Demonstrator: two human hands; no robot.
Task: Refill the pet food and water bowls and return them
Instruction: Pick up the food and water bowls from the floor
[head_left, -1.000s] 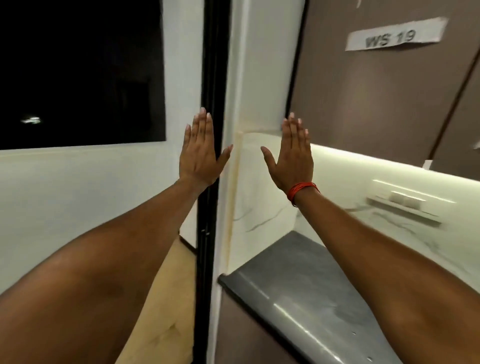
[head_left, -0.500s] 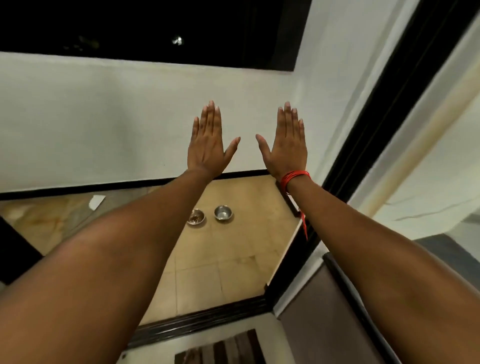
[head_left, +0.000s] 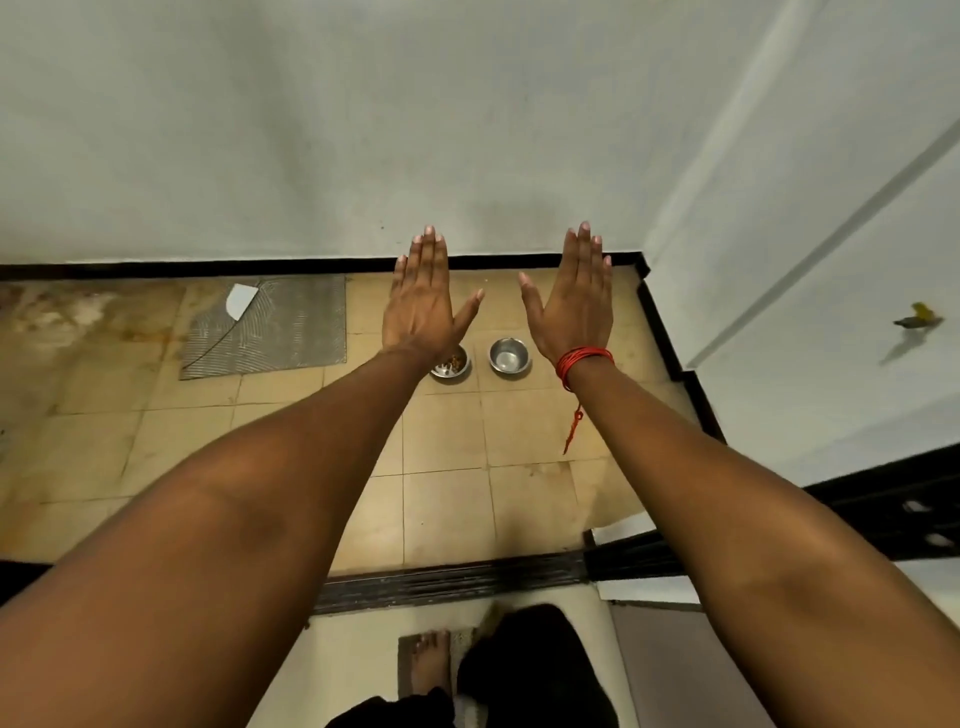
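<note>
**Bowls sighted on the balcony floor, nothing picked up yet**

I read this as the very start of the job: the fetch step has not begun. Both arms are stretched out ahead of me with the backs of the hands facing the camera. My left hand (head_left: 422, 306) is flat, its four fingers pressed together and the thumb angled out to the side; my right hand (head_left: 574, 306) mirrors it, fingers together, thumb out, with a red thread band (head_left: 583, 359) wound round the wrist and a loose tail hanging below. Neither hand holds or touches anything.

The two bowls sit side by side on the tiled floor (head_left: 441, 441), toward its far edge near the dark skirting strip at the foot of the wall and closer to the far right corner than the left. The food bowl (head_left: 453, 364) is partly hidden behind my left wrist; I can make out a few brown pellets in it. The water bowl (head_left: 509, 355) is just beside it, apart from it, and looks empty or nearly so, though I cannot be sure of a thin film of water.

Both are small, round, shallow dishes of shiny metal with rolled rims, so I expect them light, rigid and a little slippery. The floor is matte beige tile, stained toward the left edge, with a ribbed grey mat (head_left: 270, 327) lying there.

Next I judge I must step over the dark door track (head_left: 447, 582), crouch, and take one bowl by its rim in each hand, keeping the food bowl level.
</note>
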